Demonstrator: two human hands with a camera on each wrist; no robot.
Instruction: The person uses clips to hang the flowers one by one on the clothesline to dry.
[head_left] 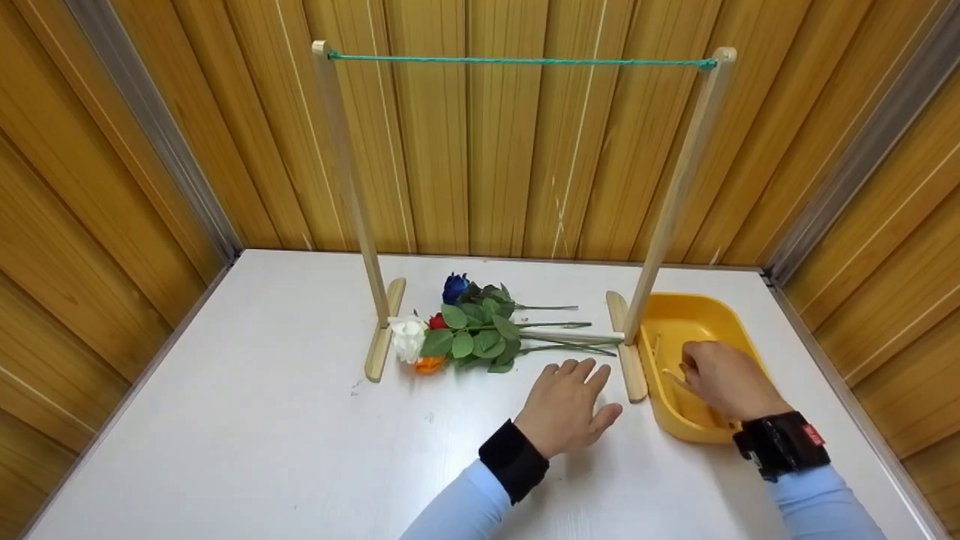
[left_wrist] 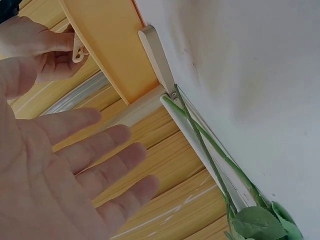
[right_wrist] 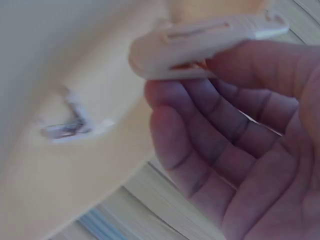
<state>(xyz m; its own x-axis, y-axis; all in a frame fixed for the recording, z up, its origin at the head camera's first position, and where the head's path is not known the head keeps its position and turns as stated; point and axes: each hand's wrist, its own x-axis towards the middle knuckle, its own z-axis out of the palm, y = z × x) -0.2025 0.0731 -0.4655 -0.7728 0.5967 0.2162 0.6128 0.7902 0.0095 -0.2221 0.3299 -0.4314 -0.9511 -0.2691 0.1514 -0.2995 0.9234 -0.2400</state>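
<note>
My right hand (head_left: 709, 371) reaches into a yellow tray (head_left: 679, 309) at the table's right and pinches a pale clothespin (right_wrist: 200, 37) between thumb and fingers (right_wrist: 225, 115). The left wrist view shows that same clothespin (left_wrist: 78, 49) held over the tray (left_wrist: 107, 45). My left hand (head_left: 577, 382) hovers open, fingers spread, palm down just left of the tray. It is close to the stem ends of a bunch of artificial roses (head_left: 469, 330). The roses are blue, white, red and orange, and they lie on the table between the feet of a rack.
A wooden drying rack with two posts (head_left: 349, 187) (head_left: 675, 195) and a green string (head_left: 525, 61) stands on the white table (head_left: 262, 420). Its right foot (head_left: 630, 352) lies between my hands. Wood-panelled walls close in the back and sides.
</note>
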